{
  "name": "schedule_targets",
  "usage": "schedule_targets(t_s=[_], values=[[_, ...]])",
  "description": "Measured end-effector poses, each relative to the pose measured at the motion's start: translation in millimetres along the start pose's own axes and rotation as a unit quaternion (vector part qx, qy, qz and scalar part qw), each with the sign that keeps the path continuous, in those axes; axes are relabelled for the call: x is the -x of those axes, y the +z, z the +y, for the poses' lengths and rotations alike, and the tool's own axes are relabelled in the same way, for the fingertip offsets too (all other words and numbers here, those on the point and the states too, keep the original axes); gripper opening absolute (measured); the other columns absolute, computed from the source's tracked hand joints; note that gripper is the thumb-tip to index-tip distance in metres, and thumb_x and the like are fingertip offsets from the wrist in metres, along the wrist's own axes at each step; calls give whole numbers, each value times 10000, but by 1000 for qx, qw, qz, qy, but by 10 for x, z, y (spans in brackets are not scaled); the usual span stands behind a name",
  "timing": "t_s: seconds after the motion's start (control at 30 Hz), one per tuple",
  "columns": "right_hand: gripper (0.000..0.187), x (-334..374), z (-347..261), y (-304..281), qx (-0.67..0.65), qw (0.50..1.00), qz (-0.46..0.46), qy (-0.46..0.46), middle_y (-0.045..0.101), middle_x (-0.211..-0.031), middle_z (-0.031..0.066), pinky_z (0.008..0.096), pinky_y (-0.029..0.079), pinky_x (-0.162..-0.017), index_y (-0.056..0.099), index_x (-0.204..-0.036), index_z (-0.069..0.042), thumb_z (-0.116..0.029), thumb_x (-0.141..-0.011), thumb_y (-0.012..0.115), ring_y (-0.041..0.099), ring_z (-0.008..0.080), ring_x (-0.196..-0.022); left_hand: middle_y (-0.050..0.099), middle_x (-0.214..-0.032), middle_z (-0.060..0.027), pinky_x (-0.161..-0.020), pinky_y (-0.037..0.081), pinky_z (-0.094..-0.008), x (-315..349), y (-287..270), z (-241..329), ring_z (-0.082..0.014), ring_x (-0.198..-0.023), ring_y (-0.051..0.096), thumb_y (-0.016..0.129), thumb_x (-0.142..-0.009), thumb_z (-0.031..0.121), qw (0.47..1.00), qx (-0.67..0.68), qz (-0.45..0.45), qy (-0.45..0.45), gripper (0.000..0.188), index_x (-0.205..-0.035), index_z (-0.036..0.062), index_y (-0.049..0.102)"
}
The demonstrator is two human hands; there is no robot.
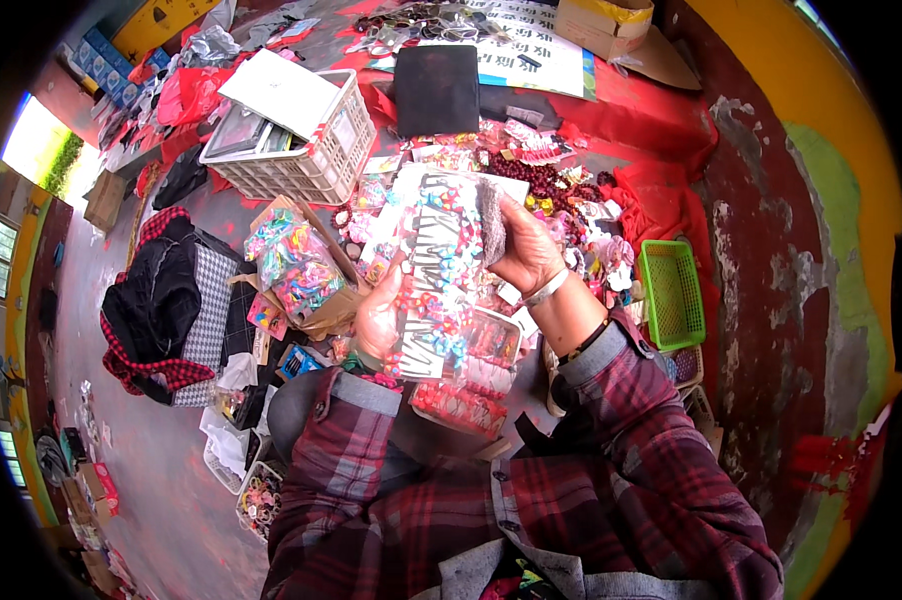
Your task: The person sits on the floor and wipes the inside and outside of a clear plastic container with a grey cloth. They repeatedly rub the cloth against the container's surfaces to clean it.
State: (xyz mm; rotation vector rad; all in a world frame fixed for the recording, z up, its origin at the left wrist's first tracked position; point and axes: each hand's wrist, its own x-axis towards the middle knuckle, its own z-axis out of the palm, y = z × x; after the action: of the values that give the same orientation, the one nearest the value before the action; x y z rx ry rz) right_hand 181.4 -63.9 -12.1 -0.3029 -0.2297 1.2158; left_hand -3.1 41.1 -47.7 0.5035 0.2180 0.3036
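A long flat pack (439, 270) of small red, blue and white pieces in clear wrap, with bold black print on white, is upright before me between both hands. My left hand (376, 315) grips its left edge, thumb up along the side. At its upper right, my right hand (529, 245) is closed with the thumb on a fuzzy grey strip (492, 222) beside the pack. Whether that strip belongs to the pack I cannot tell. Below it are a clear plastic box (495, 337) and pink-red packets (461, 408), near my lap.
On the left stand a carton (331, 310) of bagged colourful bits and a white plastic crate (301, 165). A green basket (671, 293) is at the right. Dark red beads (536, 180) and packets crowd the red cloth ahead. A checked jacket (156, 305) lies far left.
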Motion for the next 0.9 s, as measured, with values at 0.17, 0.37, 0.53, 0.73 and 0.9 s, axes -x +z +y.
schedule_targets(t_s=[0.17, 0.37, 0.53, 0.73, 0.9], values=[[295, 15, -126, 128, 133, 987, 68, -62, 636, -1075, 111, 342, 504, -872, 563, -1152, 2, -132, -890, 575, 621, 191, -959, 575, -1161, -104, -882, 474, -366, -8, 125, -66, -218, -1014, 585, 424, -956, 247, 999, -11, -27, -15, 451, -1361, 58, 368], [128, 24, -186, 84, 188, 948, 199, -160, 663, -880, 97, 284, 539, -714, 623, -972, 24, -4, -856, 578, 643, 170, -767, 509, -1249, -121, -919, 452, -380, -34, 387, -161, -221, -1090, 539, 491, -948, 181, 996, -79, 9, -25, 470, -1370, 31, 347], [102, 51, -119, 187, 228, 916, 265, -196, 648, -817, 75, 253, 505, -644, 625, -937, 15, -37, -855, 593, 613, 139, -692, 418, -1314, -185, -974, 394, -354, -79, 456, -215, -245, -1181, 458, 582, -906, 208, 847, -490, -27, 203, 664, -1419, -27, 232], [107, 72, 140, 260, 269, 905, 271, -190, 622, -797, 44, 245, 479, -616, 610, -945, -2, -83, -877, 592, 572, 108, -660, 389, -1335, -219, -1025, 339, -361, -100, 375, -271, -267, -1226, 419, 704, -813, 295, 832, -528, -37, 168, 885, -1415, -79, 174], [169, 110, 131, 391, 185, 958, 185, -120, 631, -921, 80, 282, 510, -709, 566, -1054, 3, -83, -913, 535, 611, 166, -779, 559, -1026, -97, -748, 470, -282, 7, 306, -324, -149, -869, 565, 630, -837, 220, 975, -223, -8, 11, 558, -1290, -8, 398]])
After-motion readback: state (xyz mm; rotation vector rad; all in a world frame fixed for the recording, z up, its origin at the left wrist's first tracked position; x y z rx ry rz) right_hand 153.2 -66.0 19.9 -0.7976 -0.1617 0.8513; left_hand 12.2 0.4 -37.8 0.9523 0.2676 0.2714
